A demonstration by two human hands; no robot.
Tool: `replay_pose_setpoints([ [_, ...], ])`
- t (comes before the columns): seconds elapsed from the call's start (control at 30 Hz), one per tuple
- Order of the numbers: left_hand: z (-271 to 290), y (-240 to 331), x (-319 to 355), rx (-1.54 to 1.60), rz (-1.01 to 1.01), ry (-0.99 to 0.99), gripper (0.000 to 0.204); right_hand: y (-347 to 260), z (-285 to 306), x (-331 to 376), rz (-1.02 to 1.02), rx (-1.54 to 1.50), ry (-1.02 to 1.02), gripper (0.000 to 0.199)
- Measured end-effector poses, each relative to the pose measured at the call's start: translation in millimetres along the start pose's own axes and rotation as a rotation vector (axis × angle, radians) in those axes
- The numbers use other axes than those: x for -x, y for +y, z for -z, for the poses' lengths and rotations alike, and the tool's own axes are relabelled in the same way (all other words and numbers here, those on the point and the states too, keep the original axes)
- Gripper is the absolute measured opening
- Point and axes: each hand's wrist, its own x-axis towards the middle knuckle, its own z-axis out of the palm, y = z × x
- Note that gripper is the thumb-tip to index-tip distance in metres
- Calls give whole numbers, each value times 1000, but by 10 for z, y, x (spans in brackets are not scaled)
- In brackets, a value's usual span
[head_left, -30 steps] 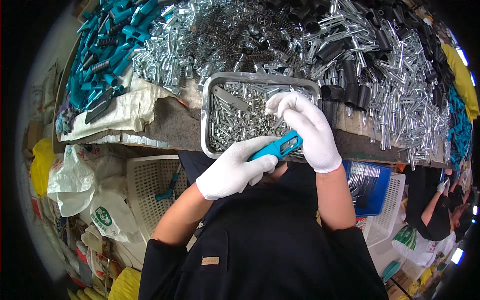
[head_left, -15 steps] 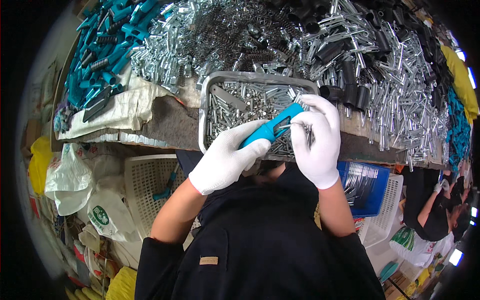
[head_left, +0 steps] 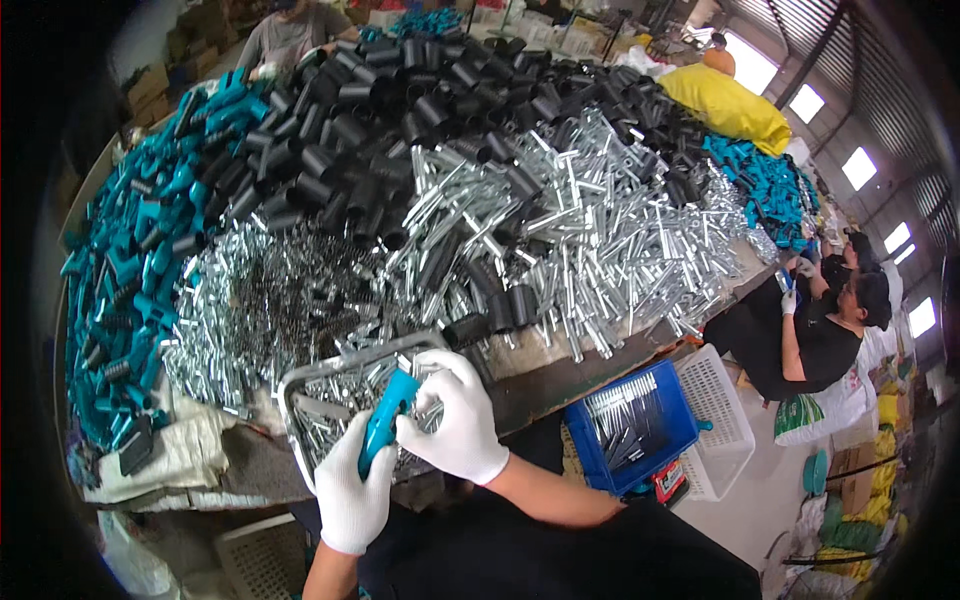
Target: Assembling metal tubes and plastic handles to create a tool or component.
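Held over the near end of a metal tray [head_left: 290, 415] is a teal plastic tool housing [head_left: 390, 412], tilted with its upper end leaning away to the right. My left hand [head_left: 352, 500], in a white knit glove, wraps round its lower part. At its upper right side, my gloved right hand [head_left: 462, 425] has curled fingers, and its thumb presses against the housing. Any small part between those fingers is hidden. Small metal pins [head_left: 345, 385] and a flat grey piece [head_left: 322, 408] lie in the tray below.
Behind the tray are heaps of springs [head_left: 300, 285], shiny metal rods [head_left: 610, 250], black tubes [head_left: 350, 130] and teal housings [head_left: 140, 260]. A blue bin [head_left: 640, 425] of metal parts stands below the table edge at right. Co-workers [head_left: 800, 325] sit farther right; another person [head_left: 295, 35] is across the table.
The view has swung up and right, bringing in more of the table and the co-workers. The housing now stands steeper, and both hands have stayed on it.
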Motion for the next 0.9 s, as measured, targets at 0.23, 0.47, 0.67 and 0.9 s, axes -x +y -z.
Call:
replay_pose_setpoints([
  [0.23, 90, 76, -181, 255, 98, -215, 36, 149, 40, 120, -674, -946, -372, 36],
  [0.47, -220, 89, -294, 84, -111, 26, 33, 137, -144, 202, -761, -1258, -123, 41],
  [0.67, -178, -255, -461, -17, -41, -13, 25, 272, 16, 87, -825, -1440, 151, 38],
  [0.9, -397, -580, -496, -592, -246, -11, 13, 346, 48, 247, -1061, -1454, -228, 39],
])
